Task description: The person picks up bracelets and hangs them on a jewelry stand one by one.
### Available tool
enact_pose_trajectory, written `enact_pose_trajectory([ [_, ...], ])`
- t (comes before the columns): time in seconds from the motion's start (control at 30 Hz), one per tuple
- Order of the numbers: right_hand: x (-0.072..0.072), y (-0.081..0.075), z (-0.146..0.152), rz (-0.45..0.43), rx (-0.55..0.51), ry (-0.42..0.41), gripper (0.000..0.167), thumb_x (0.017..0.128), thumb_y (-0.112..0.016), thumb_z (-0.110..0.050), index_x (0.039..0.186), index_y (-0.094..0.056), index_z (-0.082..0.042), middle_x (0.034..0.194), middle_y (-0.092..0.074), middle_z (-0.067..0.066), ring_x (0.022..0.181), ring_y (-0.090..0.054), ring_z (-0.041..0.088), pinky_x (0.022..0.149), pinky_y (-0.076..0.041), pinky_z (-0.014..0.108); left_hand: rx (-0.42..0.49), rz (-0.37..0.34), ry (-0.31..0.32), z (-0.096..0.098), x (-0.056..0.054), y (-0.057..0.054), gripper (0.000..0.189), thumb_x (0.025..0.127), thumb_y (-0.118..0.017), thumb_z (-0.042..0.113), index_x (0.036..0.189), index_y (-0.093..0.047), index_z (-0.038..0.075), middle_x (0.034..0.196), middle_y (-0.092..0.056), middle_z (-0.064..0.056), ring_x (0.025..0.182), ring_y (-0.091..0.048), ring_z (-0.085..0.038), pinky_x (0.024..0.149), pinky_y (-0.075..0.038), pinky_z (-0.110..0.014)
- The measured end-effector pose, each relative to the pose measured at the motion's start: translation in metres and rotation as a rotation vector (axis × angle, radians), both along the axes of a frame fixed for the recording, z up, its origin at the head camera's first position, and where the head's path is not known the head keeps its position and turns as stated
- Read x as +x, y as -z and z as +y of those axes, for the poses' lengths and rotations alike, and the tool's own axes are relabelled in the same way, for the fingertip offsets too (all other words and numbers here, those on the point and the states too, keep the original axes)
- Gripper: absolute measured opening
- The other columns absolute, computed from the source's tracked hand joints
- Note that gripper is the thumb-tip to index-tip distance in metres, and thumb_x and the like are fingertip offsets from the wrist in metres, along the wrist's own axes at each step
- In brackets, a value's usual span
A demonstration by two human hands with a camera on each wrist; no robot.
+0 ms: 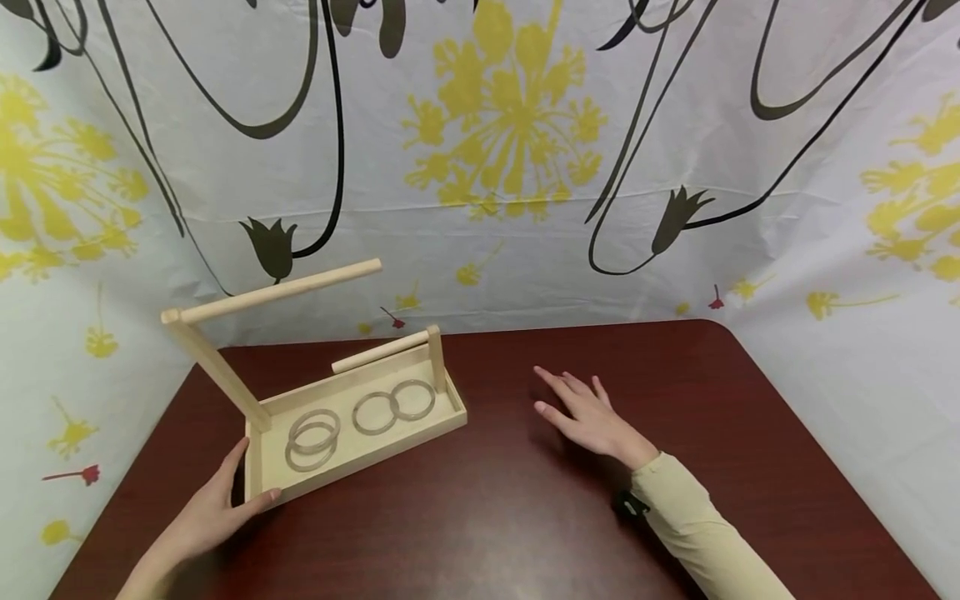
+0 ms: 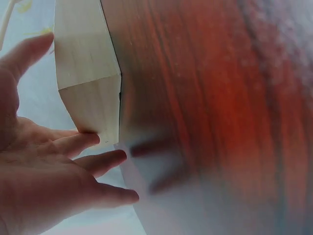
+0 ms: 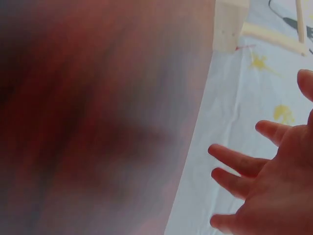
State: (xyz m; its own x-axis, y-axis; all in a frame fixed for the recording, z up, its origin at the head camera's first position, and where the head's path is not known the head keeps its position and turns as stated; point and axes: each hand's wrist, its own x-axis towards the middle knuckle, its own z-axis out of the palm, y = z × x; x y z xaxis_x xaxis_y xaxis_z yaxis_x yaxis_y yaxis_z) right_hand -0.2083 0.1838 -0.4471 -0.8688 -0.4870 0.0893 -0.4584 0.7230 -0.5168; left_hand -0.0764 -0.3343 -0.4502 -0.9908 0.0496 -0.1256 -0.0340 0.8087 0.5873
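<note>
Left hand (image 1: 206, 517) is right up against the near-left corner of the wooden tray (image 1: 375, 454): fingers pretty straight and spread, touching it, not really wrapped round anything. Right hand (image 1: 592, 421) is well away from it, fingers fanned out, nothing in it. Looks like it's hovering, judging by the shadow on the dark red table (image 1: 525, 517).

So the left is clearly the nearer one. Going by the head view, the tray's middle sits at about 2 o'clock from the left hand and 9 o'clock from the right. Its long axis runs roughly 8 to 2, so the far-right end is the bit closest to the right hand.

In the tray: four rings in two overlapping pairs, left pair (image 1: 313, 451) and right pair (image 1: 393, 406). The tall post (image 1: 217, 367) carries a long dowel (image 1: 285, 291) pointing about 2 o'clock; the short post (image 1: 437, 358) has a shorter dowel (image 1: 381, 352) pointing about 8.
</note>
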Motion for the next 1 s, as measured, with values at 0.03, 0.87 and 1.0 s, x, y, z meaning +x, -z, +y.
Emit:
enact_pose_trajectory([
  [0.03, -0.002, 0.0, -0.006, -0.008, -0.007, -0.019, 0.065, 0.1, -0.044, -0.051, 0.155, -0.027, -0.022, 0.153, -0.034, 0.009, 0.14, -0.025, 0.036, 0.108, -0.001, 0.063, 0.003, -0.01, -0.004, -0.001, -0.001, -0.001, 0.102, 0.091, -0.065, 0.04, 0.151, 0.003, -0.007, 0.144, -0.018, -0.044, 0.125, -0.027, -0.062, 0.088, -0.034, -0.071],
  [0.87, -0.033, 0.005, -0.094, -0.27, -0.129, -0.164, 0.064, 0.099, -0.054, -0.037, 0.155, -0.024, -0.027, 0.155, -0.029, 0.004, 0.141, -0.022, 0.034, 0.106, -0.019, 0.063, 0.048, -0.059, -0.014, 0.009, -0.018, -0.012, 0.098, 0.091, -0.067, 0.04, 0.151, -0.005, -0.009, 0.146, -0.015, -0.042, 0.129, -0.022, -0.059, 0.093, -0.033, -0.068],
  [1.0, -0.03, 0.007, -0.093, -0.247, -0.139, -0.181, 0.066, 0.097, -0.057, -0.032, 0.155, -0.026, -0.021, 0.154, -0.031, 0.007, 0.141, -0.023, 0.037, 0.107, -0.018, 0.062, 0.068, -0.048, -0.006, 0.012, -0.019, -0.011, 0.098, 0.091, -0.067, 0.038, 0.151, -0.005, -0.008, 0.147, -0.016, -0.042, 0.13, -0.022, -0.059, 0.094, -0.032, -0.068],
])
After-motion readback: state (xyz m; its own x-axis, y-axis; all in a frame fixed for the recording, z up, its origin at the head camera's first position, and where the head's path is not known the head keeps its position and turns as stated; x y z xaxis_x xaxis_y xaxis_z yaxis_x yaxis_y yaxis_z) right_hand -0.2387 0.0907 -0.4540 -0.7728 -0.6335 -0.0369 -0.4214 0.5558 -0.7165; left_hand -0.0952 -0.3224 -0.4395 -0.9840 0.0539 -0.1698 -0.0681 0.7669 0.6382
